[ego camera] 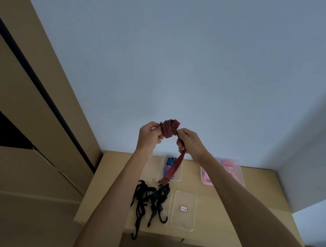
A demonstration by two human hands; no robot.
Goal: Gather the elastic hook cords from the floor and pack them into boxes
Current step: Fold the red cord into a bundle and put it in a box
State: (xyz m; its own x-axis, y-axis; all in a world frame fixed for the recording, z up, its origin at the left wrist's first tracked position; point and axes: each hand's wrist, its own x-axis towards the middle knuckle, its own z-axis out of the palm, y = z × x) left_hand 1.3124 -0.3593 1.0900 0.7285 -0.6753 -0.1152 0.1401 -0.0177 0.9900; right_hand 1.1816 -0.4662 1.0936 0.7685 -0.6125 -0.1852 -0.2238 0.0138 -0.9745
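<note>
left hand grips red cord coil | right hand pinches its tail | lid label unreadable

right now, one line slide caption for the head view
Both hands wind a red cord above black cords and boxes.

Red cord partly coiled, raised, tail hanging down. Black cords tangled below; clear boxes beside and beyond.
</note>
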